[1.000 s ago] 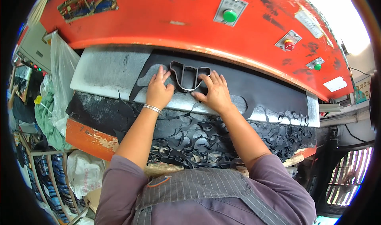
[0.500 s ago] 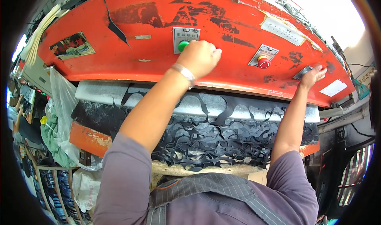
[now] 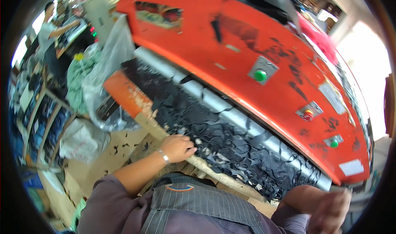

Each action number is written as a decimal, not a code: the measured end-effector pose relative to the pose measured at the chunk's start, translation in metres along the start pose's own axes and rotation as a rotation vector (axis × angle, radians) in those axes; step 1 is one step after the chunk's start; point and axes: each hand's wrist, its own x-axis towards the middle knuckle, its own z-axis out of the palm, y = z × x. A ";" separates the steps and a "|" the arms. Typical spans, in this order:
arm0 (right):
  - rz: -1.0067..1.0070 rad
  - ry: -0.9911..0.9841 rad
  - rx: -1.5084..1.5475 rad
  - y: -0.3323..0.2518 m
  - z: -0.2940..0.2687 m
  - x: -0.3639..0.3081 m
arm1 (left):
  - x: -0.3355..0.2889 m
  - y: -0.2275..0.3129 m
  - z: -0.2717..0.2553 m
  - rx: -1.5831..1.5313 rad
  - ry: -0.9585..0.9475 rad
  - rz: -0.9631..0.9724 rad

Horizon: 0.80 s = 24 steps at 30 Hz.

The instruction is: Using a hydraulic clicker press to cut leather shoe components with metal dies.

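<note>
My left hand (image 3: pixel 177 148), a bracelet at its wrist, is low over the pale wooden front edge (image 3: pixel 153 126) of a machine bed, beside black cut scraps (image 3: pixel 222 143). Its fingers are curled; whatever they may hold is hidden. At the lower right, motion smears my right hand (image 3: pixel 330 211), which is off the machine, its fingers unclear. Behind the scraps runs a pale metal bar (image 3: pixel 210 102). Above it slopes a red machine panel (image 3: pixel 198 48) with a large green button (image 3: pixel 260 75), a red knob (image 3: pixel 308 115) and a smaller green button (image 3: pixel 333 143).
A clear plastic bag (image 3: pixel 108 69) hangs at the machine's left end, with green cloth (image 3: pixel 77 85) beside it. A white sack (image 3: pixel 84 140) sits on the floor by a wooden rack (image 3: pixel 48 122). Another person (image 3: pixel 51 40) is at a bench at the far left.
My left hand has left the large green button and come down to the bed's front edge. My right hand has dropped from the smaller button's plate. The view has swung left.
</note>
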 end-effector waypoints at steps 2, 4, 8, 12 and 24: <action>-0.268 0.252 0.980 -0.018 -0.012 0.030 | -0.004 0.008 0.008 -0.022 0.098 -0.014; -0.307 0.269 1.051 -0.036 -0.013 0.037 | -0.012 0.011 0.013 -0.003 0.142 -0.048; -0.336 0.185 1.128 -0.055 0.017 0.068 | -0.008 0.014 0.018 -0.074 0.212 -0.030; -0.407 0.157 1.195 -0.041 0.053 0.066 | -0.005 0.017 0.004 -0.089 0.159 -0.041; -0.331 -1.380 0.548 0.108 0.418 -0.128 | 0.084 -0.030 -0.049 -0.391 0.098 -0.046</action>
